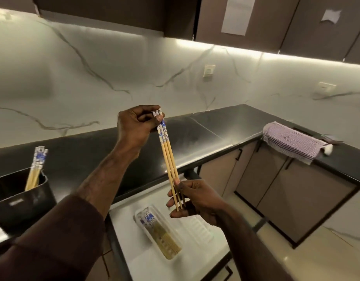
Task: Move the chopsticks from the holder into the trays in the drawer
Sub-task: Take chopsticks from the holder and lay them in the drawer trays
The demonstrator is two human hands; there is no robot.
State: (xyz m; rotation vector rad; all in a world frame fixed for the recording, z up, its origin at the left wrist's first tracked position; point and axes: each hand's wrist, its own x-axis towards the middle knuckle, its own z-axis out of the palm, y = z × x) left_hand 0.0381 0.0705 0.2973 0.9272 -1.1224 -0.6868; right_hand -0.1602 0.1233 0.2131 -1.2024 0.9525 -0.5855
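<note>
Both hands grip one chopstick bundle (pixel 168 157) — left hand (pixel 137 123) pinching its patterned tops, right hand (pixel 192 199) curled round the tips.

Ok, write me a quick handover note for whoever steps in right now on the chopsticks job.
Left hand pinches the patterned tops of a bundle of chopsticks; right hand grips the plain tips. The bundle hangs over the open drawer.
Done: one tray in the drawer already has chopsticks in it.
Left: put this bundle in a tray; the clear tray beside it looks empty. More chopsticks stand in the black holder on the counter, left.
</note>
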